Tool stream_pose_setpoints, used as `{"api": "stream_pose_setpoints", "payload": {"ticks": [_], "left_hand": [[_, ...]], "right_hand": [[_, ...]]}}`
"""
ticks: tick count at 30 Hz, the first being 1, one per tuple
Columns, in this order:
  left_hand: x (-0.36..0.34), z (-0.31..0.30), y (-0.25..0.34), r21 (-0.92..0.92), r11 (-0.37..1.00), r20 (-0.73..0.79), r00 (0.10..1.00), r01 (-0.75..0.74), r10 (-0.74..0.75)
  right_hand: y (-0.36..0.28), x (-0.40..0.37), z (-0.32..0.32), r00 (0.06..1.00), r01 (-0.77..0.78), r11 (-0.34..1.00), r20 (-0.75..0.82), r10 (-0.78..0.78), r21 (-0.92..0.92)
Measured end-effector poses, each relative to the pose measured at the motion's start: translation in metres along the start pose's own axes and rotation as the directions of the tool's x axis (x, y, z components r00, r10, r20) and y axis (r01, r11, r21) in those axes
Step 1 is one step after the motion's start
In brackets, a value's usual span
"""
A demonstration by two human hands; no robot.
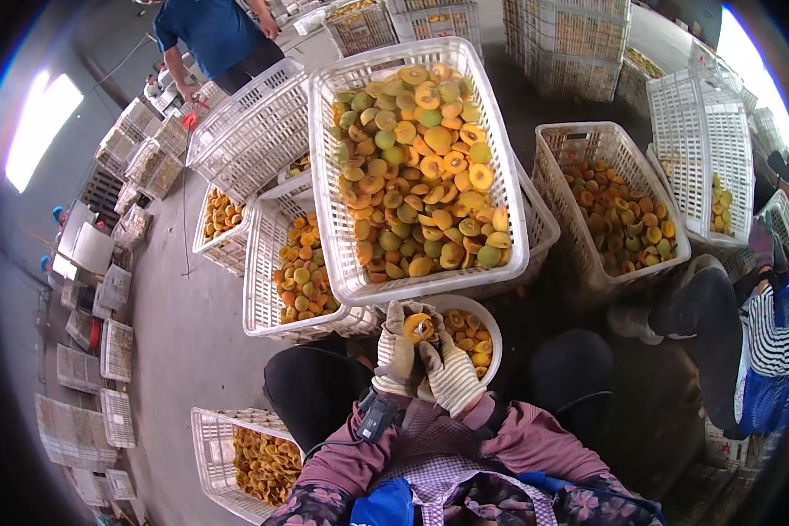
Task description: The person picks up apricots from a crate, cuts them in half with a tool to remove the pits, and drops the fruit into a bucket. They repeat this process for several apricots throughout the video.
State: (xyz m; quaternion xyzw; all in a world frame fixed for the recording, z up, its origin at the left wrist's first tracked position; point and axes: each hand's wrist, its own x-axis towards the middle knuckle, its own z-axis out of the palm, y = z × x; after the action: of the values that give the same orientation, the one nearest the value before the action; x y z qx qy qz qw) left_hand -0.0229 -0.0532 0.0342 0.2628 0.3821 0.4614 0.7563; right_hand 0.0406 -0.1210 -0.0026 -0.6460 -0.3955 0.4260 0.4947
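Note:
Both my hands wear striped work gloves and meet in front of my lap. My left hand (398, 351) is closed around an apricot half (419, 328), its orange cut face turned up. Against the fruit's lower edge, my right hand (450, 368) has its fingers bent together; a small shiny piece shows there, too small to name. Just behind and right of the gloves is a white bucket (494, 337) with apricot halves (472, 340). Beyond them, a large white crate (430, 286) holds many green and orange apricots (421, 175).
More fruit crates stand left (261, 302) and right (600, 131). A crate of dark orange pieces (210, 456) lies at lower left. A person in a blue shirt (209, 37) stands at the back; another person's leg (693, 302) is at right. Stacked crates (570, 44) rise behind.

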Motion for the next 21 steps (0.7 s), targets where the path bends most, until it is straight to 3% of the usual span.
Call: {"api": "stream_pose_setpoints", "payload": {"ticks": [2,3,5,6,8,9,10,11,12,13,14,15,16,17,18,19,20,21], "left_hand": [[-0.003,-0.002,0.003,0.129,0.988,0.065,0.995,-0.081,0.073],[-0.003,-0.006,0.001,0.139,0.988,0.069,0.996,-0.072,0.063],[-0.001,-0.018,-0.004,0.103,0.968,0.291,0.937,-0.230,0.192],[-0.002,-0.022,-0.004,0.180,0.931,0.365,0.900,-0.318,0.237],[-0.004,-0.021,-0.004,0.188,0.934,0.354,0.908,-0.304,0.224],[-0.005,-0.021,-0.003,0.187,0.938,0.338,0.915,-0.293,0.218],[0.001,-0.037,-0.002,0.496,0.628,0.516,0.785,-0.600,0.343],[-0.010,-0.033,0.003,0.494,0.621,0.517,0.780,-0.608,0.353],[-0.023,-0.027,0.009,0.377,0.801,0.434,0.853,-0.466,0.291],[-0.034,-0.022,0.013,0.229,0.927,0.364,0.909,-0.297,0.202],[-0.040,-0.021,0.012,0.181,0.937,0.287,0.927,-0.299,0.240],[-0.040,-0.037,0.008,0.178,0.929,0.306,0.915,-0.325,0.262],[-0.030,-0.051,0.006,0.103,0.948,0.415,0.879,-0.301,0.234],[-0.027,-0.059,0.008,0.032,0.963,0.519,0.828,-0.268,0.213],[-0.031,-0.064,0.006,0.435,0.760,0.423,0.855,-0.482,0.300],[-0.025,-0.063,0.008,0.380,0.705,0.566,0.753,-0.600,0.336],[-0.021,-0.062,0.011,0.292,0.654,0.690,0.627,-0.698,0.361],[-0.013,-0.059,0.016,0.100,0.652,0.817,0.436,-0.752,0.377]], "right_hand": [[0.004,-0.001,0.007,0.999,0.036,0.965,0.017,-0.042,0.261],[0.005,-0.004,0.005,0.999,0.032,0.963,0.007,-0.035,0.269],[-0.021,-0.011,-0.009,0.919,-0.367,0.780,0.324,0.222,0.507],[-0.015,-0.010,-0.010,0.893,-0.407,0.706,0.416,0.174,0.579],[-0.009,-0.008,-0.008,0.903,-0.386,0.698,0.403,0.151,0.603],[-0.001,-0.007,-0.005,0.915,-0.344,0.747,0.383,0.130,0.568],[0.007,-0.005,-0.003,0.926,-0.300,0.793,0.362,0.108,0.530],[0.017,-0.006,0.000,0.925,-0.294,0.796,0.367,0.098,0.529],[0.027,-0.008,0.004,0.970,-0.036,0.983,0.243,-0.008,0.178],[0.019,-0.011,0.005,0.973,0.198,0.953,0.166,-0.162,-0.228],[0.012,-0.019,0.008,0.968,0.216,0.950,0.176,-0.179,-0.227],[0.004,-0.026,0.007,0.965,0.226,0.948,0.186,-0.186,-0.223],[-0.013,-0.033,0.001,0.946,-0.021,0.998,0.325,0.002,0.055],[-0.027,-0.037,-0.003,0.855,-0.309,0.910,0.499,0.139,0.277],[-0.035,-0.037,-0.010,0.724,-0.518,0.836,0.614,0.314,0.183],[-0.030,-0.039,-0.010,0.715,-0.504,0.847,0.632,0.299,0.170],[-0.021,-0.043,-0.004,0.770,-0.413,0.901,0.578,0.270,0.130],[-0.016,-0.045,0.003,0.817,-0.310,0.947,0.534,0.220,0.085]]}}
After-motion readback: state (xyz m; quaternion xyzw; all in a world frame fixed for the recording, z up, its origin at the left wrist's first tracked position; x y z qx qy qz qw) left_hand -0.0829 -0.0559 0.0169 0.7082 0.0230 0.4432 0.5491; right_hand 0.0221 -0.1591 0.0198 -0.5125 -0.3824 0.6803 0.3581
